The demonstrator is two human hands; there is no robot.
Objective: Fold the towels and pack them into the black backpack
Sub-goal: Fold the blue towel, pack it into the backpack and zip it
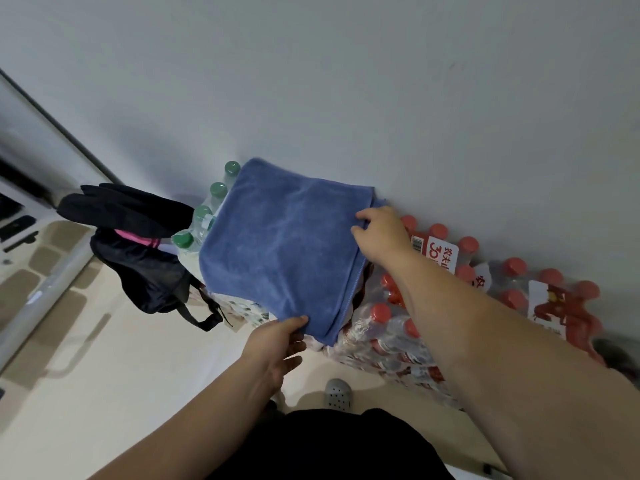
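Observation:
A blue towel (284, 244), folded into a rough square, lies flat on top of packs of bottled water against the wall. My left hand (277, 344) pinches its near bottom edge between thumb and fingers. My right hand (379, 233) grips the towel's right edge near the far corner, fingers curled over the hem. The black backpack (138, 251), with a pink stripe inside, stands open to the left of the towel, its top flap flopped back.
Green-capped bottles (207, 216) stand between towel and backpack. Shrink-wrapped red-capped bottles (467, 289) fill the floor to the right along the grey wall (346, 81). A grey clog (337, 394) shows on the pale floor below. A white ledge (52, 282) runs on the left.

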